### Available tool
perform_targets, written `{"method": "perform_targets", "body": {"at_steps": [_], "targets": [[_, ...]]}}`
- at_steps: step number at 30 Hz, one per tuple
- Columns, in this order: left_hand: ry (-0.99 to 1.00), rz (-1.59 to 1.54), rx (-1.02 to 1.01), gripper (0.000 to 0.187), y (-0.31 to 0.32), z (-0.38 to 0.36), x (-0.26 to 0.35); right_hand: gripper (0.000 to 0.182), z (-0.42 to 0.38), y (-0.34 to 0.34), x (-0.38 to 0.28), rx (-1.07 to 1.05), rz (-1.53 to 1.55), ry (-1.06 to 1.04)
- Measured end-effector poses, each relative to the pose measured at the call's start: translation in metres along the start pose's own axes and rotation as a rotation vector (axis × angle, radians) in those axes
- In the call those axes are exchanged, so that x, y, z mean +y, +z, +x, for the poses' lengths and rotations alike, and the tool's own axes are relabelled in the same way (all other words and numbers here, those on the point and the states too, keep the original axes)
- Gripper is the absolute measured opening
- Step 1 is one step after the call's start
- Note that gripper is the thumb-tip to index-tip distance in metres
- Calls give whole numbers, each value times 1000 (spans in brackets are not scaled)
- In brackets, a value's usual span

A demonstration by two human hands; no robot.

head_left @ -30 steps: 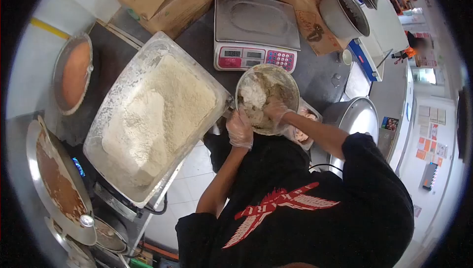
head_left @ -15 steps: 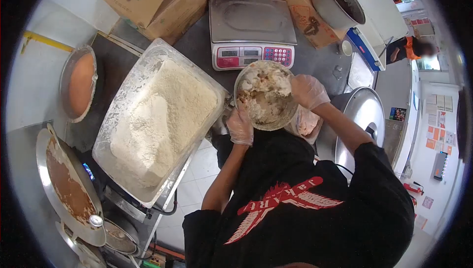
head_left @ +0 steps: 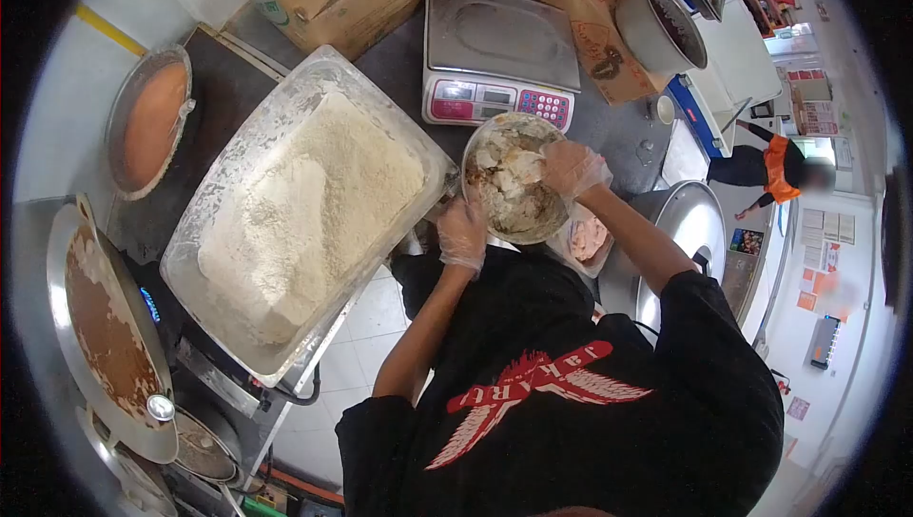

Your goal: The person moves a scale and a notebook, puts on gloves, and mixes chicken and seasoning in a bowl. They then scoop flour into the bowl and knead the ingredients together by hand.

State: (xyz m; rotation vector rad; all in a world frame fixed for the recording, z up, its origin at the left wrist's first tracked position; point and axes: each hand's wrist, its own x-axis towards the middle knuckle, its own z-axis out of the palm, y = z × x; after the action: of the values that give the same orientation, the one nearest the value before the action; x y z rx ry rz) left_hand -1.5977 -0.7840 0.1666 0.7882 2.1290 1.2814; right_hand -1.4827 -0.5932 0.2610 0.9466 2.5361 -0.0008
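Observation:
Both my hands wear clear plastic gloves. My left hand [head_left: 463,232] is closed on the near left rim of a round metal bowl [head_left: 473,144], holding it tilted toward me. Inside lies a floury mixture [head_left: 514,203] with whitish lumps and brownish patches. My right hand [head_left: 573,170] reaches over the bowl's right side, its fingers curled down at the white-coated lumps; what they hold is hidden. Left of the bowl sits a large clear tub [head_left: 214,175] of pale flour [head_left: 314,222]. A container of pinkish raw meat [head_left: 588,238] is partly visible beside the bowl.
A digital scale [head_left: 504,41] stands behind the bowl, with cardboard boxes [head_left: 352,8] nearby. Pans [head_left: 114,327] and a basin of orange liquid [head_left: 152,127] line the left. A lidded pot [head_left: 689,241] stands right. Another person [head_left: 770,167] is at the far right.
My right hand has moved inward and down over the mixture, whose white lumps have shifted. The view has moved slightly, and the other person shows more fully.

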Motion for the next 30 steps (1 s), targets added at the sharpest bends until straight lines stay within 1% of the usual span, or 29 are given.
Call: {"method": "perform_targets", "body": {"at_steps": [3, 4, 6, 7, 9, 10, 12, 15, 18, 21, 24, 27, 30], "targets": [[45, 133, -72, 37, -26, -6, 17, 31, 8, 78, 41, 260, -88, -102], [72, 184, -102, 35, -36, -11, 25, 32, 4, 60, 35, 130, 25, -83], [202, 449, -255, 29, -58, -22, 50, 34, -7, 17, 29, -123, 260, -44], [272, 583, -327, 27, -64, -23, 61, 35, -11, 7, 32, -160, 263, -85], [537, 504, -461, 26, -61, -22, 77, 36, -22, -5, 37, -243, 271, -174], [669, 462, -528, 26, -55, -20, 85, 35, -27, -12, 34, -246, 261, -124], [1050, 417, -206, 29, -12, -3, 85, 33, -36, -21, 23, -251, 245, -32], [1219, 504, -236, 35, 38, 25, 62, 28, -31, 15, 40, -120, 272, -67], [1182, 427, -423, 37, 52, 43, 49, 25, -43, 17, 36, -65, -218, -149], [1144, 511, -581, 37, 31, 47, 73, 20, -33, 66, 42, 103, 51, -136], [1221, 701, -251, 35, 58, 41, 27, 19, -49, 14, 23, 24, 97, -49], [822, 773, -755, 34, 16, 44, 90, 21, -55, -5, 20, 47, 133, 9], [752, 1073, -744, 38, 25, 44, 89, 23, -55, -11, 20, 3, 125, 35]]}}
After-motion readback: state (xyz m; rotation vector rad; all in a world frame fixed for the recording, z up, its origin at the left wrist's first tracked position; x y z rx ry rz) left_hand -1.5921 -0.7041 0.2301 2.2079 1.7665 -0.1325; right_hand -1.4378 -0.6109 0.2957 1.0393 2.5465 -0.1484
